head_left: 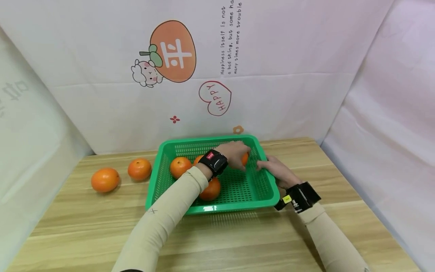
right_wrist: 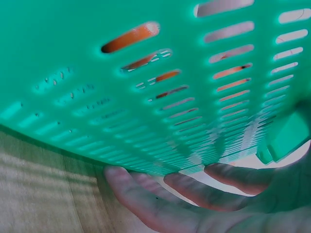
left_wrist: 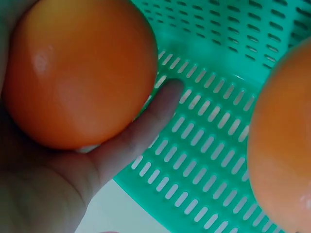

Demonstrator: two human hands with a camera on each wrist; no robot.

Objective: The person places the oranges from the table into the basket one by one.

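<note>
A green plastic basket [head_left: 234,207] with slotted walls stands on the table and holds several smooth orange persimmons [head_left: 180,167]. My left hand [head_left: 232,153] reaches down inside its right half and holds a persimmon [left_wrist: 80,73], thumb along the fruit's lower side. Another persimmon [left_wrist: 286,141] shows close by in the left wrist view. At the basket's right end, my right hand [head_left: 280,172] grips the rim with the thumb over the edge. Its fingers [right_wrist: 194,189] lie against the outside of the slotted wall in the right wrist view. My left forearm hides part of the basket's contents.
Two more persimmons, one nearer [head_left: 105,180] and one beside the basket [head_left: 139,169], lie on the wooden table [head_left: 238,241] at the left. A printed white cloth [head_left: 272,105] hangs behind the basket, and white cloth also closes off both sides.
</note>
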